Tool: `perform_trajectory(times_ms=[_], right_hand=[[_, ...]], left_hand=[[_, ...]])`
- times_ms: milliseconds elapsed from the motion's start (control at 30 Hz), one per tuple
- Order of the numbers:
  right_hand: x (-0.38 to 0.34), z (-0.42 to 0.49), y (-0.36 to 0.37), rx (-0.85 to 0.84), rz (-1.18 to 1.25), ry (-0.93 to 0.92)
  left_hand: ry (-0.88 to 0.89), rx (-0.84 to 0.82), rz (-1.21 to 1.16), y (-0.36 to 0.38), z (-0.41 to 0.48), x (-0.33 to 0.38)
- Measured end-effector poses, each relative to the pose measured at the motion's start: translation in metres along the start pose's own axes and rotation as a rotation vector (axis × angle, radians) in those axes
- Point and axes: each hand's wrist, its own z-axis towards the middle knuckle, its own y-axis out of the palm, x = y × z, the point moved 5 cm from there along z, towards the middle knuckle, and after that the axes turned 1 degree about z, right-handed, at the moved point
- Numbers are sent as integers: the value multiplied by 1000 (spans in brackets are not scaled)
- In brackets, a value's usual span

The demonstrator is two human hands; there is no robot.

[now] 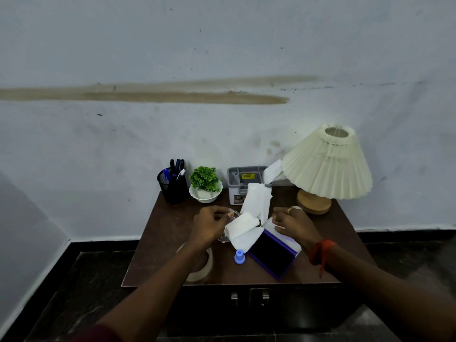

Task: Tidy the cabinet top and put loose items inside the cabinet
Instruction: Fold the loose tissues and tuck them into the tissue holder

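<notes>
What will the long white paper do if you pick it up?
Probably floppy: the white paper already bends and folds in a long strip running down from near the gray organizer. It looks thin, so it is likely light and easy to tear. Pulling one end might drag the rest along.
</notes>
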Motion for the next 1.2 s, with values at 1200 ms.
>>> perform_trajectory(times_ms=[1200], right_hand=[[33, -19, 10, 26, 333, 196]], left_hand=[[15, -158, 235, 24, 7, 42]])
